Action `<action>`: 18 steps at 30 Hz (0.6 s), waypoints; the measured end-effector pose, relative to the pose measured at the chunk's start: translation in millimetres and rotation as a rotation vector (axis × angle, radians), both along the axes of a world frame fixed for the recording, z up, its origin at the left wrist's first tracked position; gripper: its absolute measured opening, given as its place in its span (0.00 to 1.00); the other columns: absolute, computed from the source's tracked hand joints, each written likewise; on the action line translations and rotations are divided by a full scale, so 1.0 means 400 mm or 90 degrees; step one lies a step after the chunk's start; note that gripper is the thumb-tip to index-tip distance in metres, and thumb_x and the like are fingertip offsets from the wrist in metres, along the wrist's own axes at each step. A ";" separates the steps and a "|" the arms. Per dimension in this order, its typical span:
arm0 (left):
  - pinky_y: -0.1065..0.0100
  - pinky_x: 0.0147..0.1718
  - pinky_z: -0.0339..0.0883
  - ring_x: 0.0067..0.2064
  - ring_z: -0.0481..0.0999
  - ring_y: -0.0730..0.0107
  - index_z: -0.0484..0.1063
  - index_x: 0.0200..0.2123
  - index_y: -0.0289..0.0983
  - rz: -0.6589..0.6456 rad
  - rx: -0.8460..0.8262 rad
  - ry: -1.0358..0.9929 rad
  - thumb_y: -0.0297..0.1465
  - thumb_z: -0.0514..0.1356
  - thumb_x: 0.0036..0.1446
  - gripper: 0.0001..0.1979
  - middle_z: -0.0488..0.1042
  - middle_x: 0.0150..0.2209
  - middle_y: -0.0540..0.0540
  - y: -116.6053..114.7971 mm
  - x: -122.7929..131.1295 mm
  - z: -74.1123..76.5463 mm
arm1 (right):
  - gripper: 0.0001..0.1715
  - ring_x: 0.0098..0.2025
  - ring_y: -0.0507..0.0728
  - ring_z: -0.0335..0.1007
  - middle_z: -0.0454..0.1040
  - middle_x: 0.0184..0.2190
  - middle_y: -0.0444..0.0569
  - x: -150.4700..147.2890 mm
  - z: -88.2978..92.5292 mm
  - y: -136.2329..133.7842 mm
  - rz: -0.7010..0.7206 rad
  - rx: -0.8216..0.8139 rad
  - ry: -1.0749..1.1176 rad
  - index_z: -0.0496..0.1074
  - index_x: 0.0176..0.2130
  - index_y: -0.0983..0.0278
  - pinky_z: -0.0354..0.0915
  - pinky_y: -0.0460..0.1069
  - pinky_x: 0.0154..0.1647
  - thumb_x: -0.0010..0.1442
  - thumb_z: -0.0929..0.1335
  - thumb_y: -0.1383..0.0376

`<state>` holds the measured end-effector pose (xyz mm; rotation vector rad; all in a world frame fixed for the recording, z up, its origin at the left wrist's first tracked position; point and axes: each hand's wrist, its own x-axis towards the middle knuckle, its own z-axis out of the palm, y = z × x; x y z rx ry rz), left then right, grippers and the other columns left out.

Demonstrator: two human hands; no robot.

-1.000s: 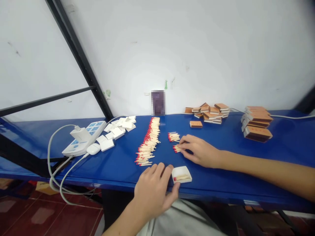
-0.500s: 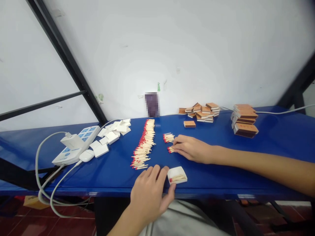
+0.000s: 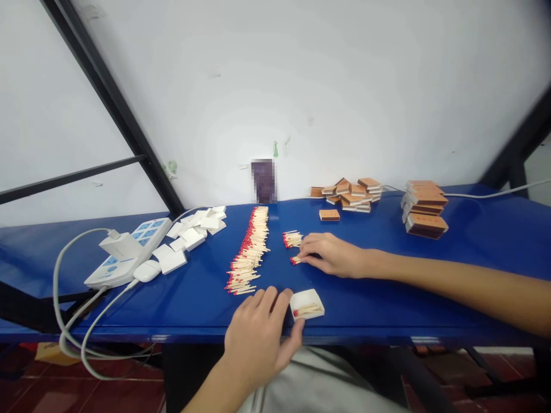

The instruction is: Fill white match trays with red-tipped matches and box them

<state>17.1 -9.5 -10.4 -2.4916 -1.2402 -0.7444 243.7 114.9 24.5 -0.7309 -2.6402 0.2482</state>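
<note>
My left hand [image 3: 260, 330] grips a white matchbox tray [image 3: 310, 299] at the table's front edge, index finger at its left side and thumb at its near side. A few red-headed matches [image 3: 306, 311] lie inside that tray. My right hand [image 3: 328, 254] is closed in a pinch on a small bunch of matches [image 3: 294, 260] low over the blue table. Just beyond its fingertips is another small group of matches [image 3: 292, 238]. A long row of matches [image 3: 249, 249] runs away from me toward the wall, left of my right hand.
White trays [image 3: 196, 229] are heaped at the left, beside a power strip [image 3: 129, 252] with a charger and cables. Brown matchboxes [image 3: 355, 195] are piled at the back, one single matchbox [image 3: 329, 215] in front. A matchbox stack [image 3: 426, 209] stands right.
The fingers of my right hand have closed further over the small bunch of matches, so less of it shows. My left hand stays at the tray. The whole view has shifted slightly.
</note>
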 end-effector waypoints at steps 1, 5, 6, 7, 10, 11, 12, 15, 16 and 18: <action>0.56 0.33 0.70 0.39 0.74 0.53 0.66 0.51 0.37 0.000 0.000 0.001 0.38 0.50 0.66 0.15 0.73 0.40 0.42 0.001 0.000 0.000 | 0.12 0.38 0.56 0.70 0.76 0.34 0.52 -0.001 0.000 0.001 -0.003 -0.006 0.006 0.75 0.36 0.67 0.65 0.51 0.42 0.67 0.64 0.65; 0.56 0.34 0.70 0.39 0.74 0.53 0.66 0.51 0.37 0.000 -0.012 0.004 0.38 0.50 0.66 0.15 0.73 0.41 0.42 0.001 0.000 0.000 | 0.10 0.36 0.55 0.70 0.76 0.34 0.51 -0.003 0.000 0.004 -0.011 -0.023 0.018 0.74 0.36 0.67 0.64 0.50 0.40 0.66 0.65 0.65; 0.56 0.34 0.70 0.39 0.74 0.54 0.66 0.51 0.37 -0.002 -0.014 0.004 0.37 0.50 0.66 0.15 0.73 0.40 0.42 0.001 -0.001 0.000 | 0.10 0.36 0.55 0.70 0.76 0.34 0.51 -0.003 0.000 0.005 -0.012 -0.025 0.019 0.74 0.36 0.67 0.64 0.50 0.40 0.65 0.65 0.65; 0.57 0.34 0.70 0.39 0.74 0.54 0.66 0.51 0.37 -0.002 -0.013 0.004 0.37 0.50 0.66 0.15 0.73 0.40 0.42 0.000 -0.002 0.000 | 0.09 0.36 0.55 0.70 0.76 0.34 0.51 -0.003 0.000 0.006 -0.013 -0.028 0.019 0.74 0.36 0.67 0.64 0.50 0.40 0.65 0.65 0.65; 0.57 0.34 0.70 0.39 0.74 0.53 0.66 0.51 0.37 -0.001 -0.011 0.004 0.38 0.50 0.66 0.15 0.73 0.40 0.42 0.001 -0.002 0.000 | 0.08 0.36 0.55 0.70 0.76 0.34 0.51 -0.003 0.002 0.009 -0.014 -0.042 0.019 0.74 0.37 0.67 0.64 0.49 0.40 0.64 0.66 0.66; 0.57 0.34 0.70 0.39 0.74 0.53 0.66 0.51 0.37 0.000 -0.010 0.003 0.38 0.50 0.66 0.15 0.73 0.40 0.42 0.001 -0.002 0.000 | 0.07 0.36 0.55 0.70 0.76 0.35 0.51 -0.002 0.003 0.009 -0.016 -0.050 0.019 0.74 0.37 0.67 0.64 0.49 0.40 0.64 0.66 0.66; 0.57 0.34 0.70 0.39 0.74 0.53 0.66 0.52 0.37 0.000 -0.009 0.004 0.37 0.50 0.66 0.15 0.73 0.40 0.42 0.001 -0.002 0.000 | 0.07 0.36 0.55 0.71 0.77 0.35 0.51 -0.002 0.005 0.009 -0.018 -0.058 0.019 0.74 0.37 0.67 0.64 0.49 0.40 0.64 0.66 0.66; 0.57 0.33 0.70 0.38 0.74 0.54 0.66 0.51 0.37 -0.001 -0.003 0.008 0.37 0.50 0.66 0.15 0.72 0.40 0.43 0.000 -0.001 0.001 | 0.08 0.37 0.54 0.72 0.77 0.36 0.51 -0.001 0.010 0.007 -0.016 -0.075 0.022 0.75 0.37 0.67 0.64 0.49 0.40 0.64 0.67 0.66; 0.57 0.33 0.70 0.37 0.74 0.55 0.67 0.51 0.37 -0.001 0.000 0.008 0.37 0.50 0.66 0.15 0.72 0.39 0.43 0.000 -0.001 0.001 | 0.08 0.37 0.54 0.72 0.78 0.36 0.51 0.000 0.012 0.005 -0.012 -0.079 0.023 0.75 0.37 0.67 0.65 0.49 0.41 0.64 0.67 0.65; 0.57 0.32 0.70 0.36 0.74 0.56 0.67 0.51 0.37 0.001 0.004 0.011 0.37 0.50 0.66 0.15 0.72 0.39 0.43 -0.001 -0.001 0.001 | 0.09 0.38 0.55 0.72 0.78 0.36 0.52 0.000 0.017 0.001 -0.005 -0.093 0.027 0.76 0.37 0.67 0.65 0.49 0.42 0.64 0.67 0.65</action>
